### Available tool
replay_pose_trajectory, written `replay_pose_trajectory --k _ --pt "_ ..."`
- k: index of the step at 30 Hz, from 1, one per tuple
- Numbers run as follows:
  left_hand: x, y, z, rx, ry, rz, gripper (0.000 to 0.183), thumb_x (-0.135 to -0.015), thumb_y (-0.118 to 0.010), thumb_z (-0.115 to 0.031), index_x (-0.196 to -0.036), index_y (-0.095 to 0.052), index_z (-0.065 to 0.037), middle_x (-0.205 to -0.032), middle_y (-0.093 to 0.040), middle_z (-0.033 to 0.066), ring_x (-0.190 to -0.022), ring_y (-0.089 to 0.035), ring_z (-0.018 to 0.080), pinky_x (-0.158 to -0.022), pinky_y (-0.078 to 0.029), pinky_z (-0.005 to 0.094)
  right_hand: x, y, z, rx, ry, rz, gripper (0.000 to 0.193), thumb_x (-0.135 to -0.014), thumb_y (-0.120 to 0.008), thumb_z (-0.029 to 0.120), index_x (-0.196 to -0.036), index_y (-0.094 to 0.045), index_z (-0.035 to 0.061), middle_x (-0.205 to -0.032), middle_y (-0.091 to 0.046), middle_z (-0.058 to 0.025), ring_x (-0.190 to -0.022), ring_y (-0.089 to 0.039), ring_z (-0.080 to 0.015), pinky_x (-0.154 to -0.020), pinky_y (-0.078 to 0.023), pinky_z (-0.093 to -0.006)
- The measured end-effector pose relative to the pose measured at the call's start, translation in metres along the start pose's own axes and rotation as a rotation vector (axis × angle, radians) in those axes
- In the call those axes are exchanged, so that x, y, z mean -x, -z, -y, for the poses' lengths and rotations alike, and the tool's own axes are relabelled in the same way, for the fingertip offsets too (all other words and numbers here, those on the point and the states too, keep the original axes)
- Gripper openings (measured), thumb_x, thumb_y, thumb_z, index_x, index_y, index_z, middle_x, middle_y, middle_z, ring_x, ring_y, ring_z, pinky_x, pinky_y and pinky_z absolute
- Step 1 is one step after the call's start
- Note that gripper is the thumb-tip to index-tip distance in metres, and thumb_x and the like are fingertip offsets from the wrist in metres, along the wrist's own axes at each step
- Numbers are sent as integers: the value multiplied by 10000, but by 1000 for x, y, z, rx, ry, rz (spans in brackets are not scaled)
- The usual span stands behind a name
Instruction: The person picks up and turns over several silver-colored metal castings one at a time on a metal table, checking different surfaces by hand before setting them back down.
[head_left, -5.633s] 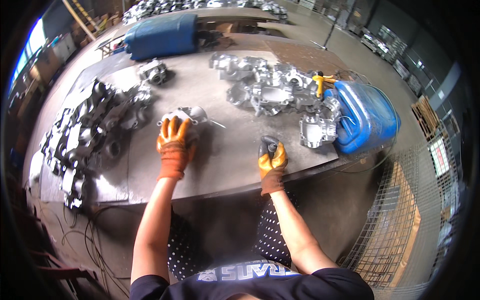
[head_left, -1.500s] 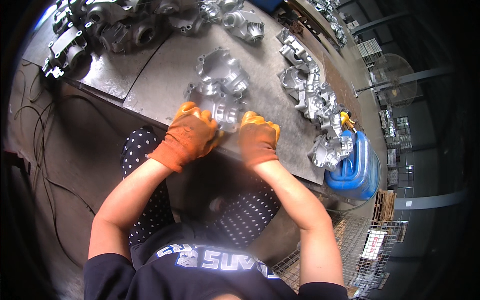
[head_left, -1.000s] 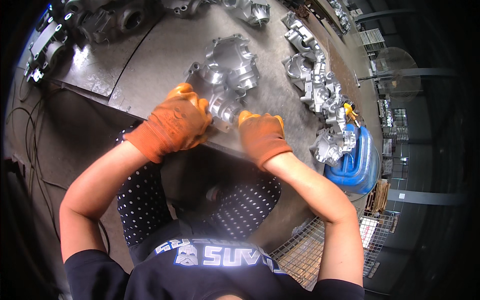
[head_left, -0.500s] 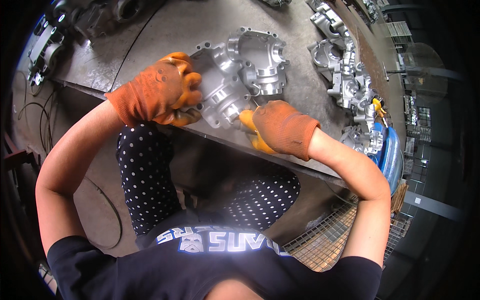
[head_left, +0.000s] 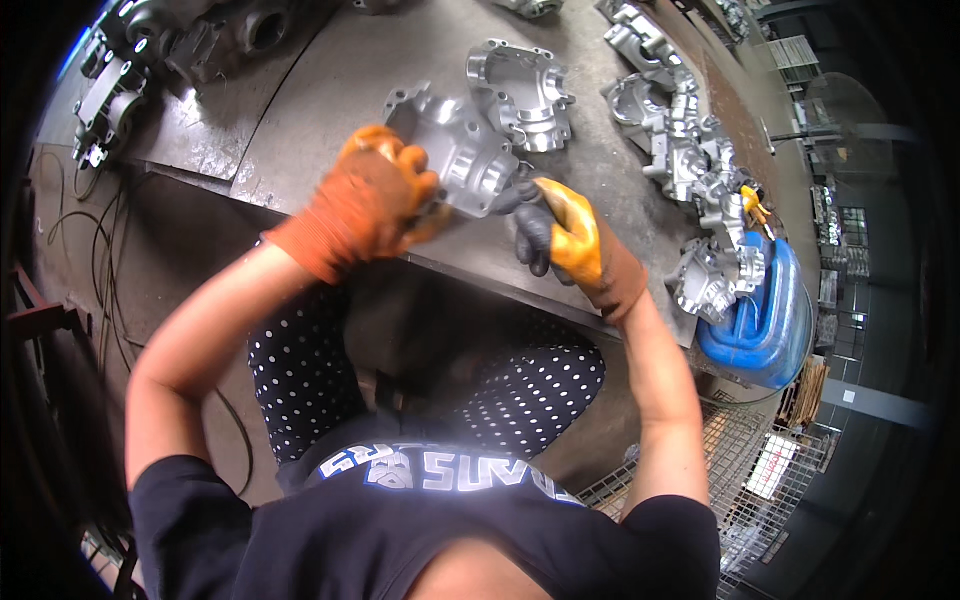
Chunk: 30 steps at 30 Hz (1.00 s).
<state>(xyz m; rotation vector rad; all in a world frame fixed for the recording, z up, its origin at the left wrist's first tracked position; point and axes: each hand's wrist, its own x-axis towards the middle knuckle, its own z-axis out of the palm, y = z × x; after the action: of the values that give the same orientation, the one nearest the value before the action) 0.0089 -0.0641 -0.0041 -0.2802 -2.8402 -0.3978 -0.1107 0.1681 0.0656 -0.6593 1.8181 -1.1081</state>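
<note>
My left hand, in an orange glove, has its fingers curled over the left edge of a silver metal casting with a hollow body and bolt holes. The casting lies tilted near the front edge of the metal table. At its right end is my right hand, gloved in orange and yellow, its blackened fingers bent inward. A thin curved tip shows by those fingers; what they hold is mostly hidden. Just beyond, a second similar casting rests on the table.
Several silver castings stand in a row along the table's right side. One more casting sits beside a blue plastic container. Darker castings are at the far left. A wire mesh basket stands below right.
My right hand has turned so its blackened finger side shows, and has moved a little right. My left hand has shifted right and slightly down. The view has shifted, showing more of the blue container.
</note>
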Motion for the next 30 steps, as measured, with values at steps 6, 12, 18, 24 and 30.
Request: replay_pose_trajectory --k 6,12,18,24,30 --pt "-7 -20 -126 527 195 -503 603 -806 -763 -217 -1349 -572 -38 -1279 -616 175 -1174 -585 370 -1041 -437 462 62 8 -40 116 28 -376 296 -1078 -511 285 -1060 -619 11 -704 -584 -19 -638 -573 -100 -601 -471 -253" --pt "-7 -17 -70 205 -123 -297 698 -718 -794 -405 -1302 -605 -74 -1279 -615 142 -1231 -563 348 -1114 -398 481 88 24 -80 846 144 -557 211 -890 -640 187 -1061 -632 62 -829 -689 -138 -773 -698 -285 -712 -547 -398" --pt "-12 -45 -73 163 -98 -191 354 -708 -789 -388 -968 -720 -158 -952 -648 50 -1008 -619 316 -984 -457 460 68 -12 -53 1481 -236 -592 263 -881 -689 360 -1029 -648 146 -872 -733 -124 -777 -710 -347 -705 -532 -455" --pt "-10 -53 -97 132 18 -245 304 -724 -790 -421 -831 -705 -149 -871 -641 40 -910 -627 291 -913 -461 449 55 -24 -60 1530 -319 -688 249 -881 -683 335 -986 -633 115 -825 -728 -101 -751 -725 -314 -682 -536 -427" --pt "-11 -52 -98 165 33 -242 309 -730 -784 -431 -758 -694 -136 -852 -637 47 -920 -630 281 -955 -451 450 53 -32 -67 1442 -333 -783 213 -864 -704 337 -948 -647 149 -827 -740 -55 -786 -743 -261 -715 -549 -402"
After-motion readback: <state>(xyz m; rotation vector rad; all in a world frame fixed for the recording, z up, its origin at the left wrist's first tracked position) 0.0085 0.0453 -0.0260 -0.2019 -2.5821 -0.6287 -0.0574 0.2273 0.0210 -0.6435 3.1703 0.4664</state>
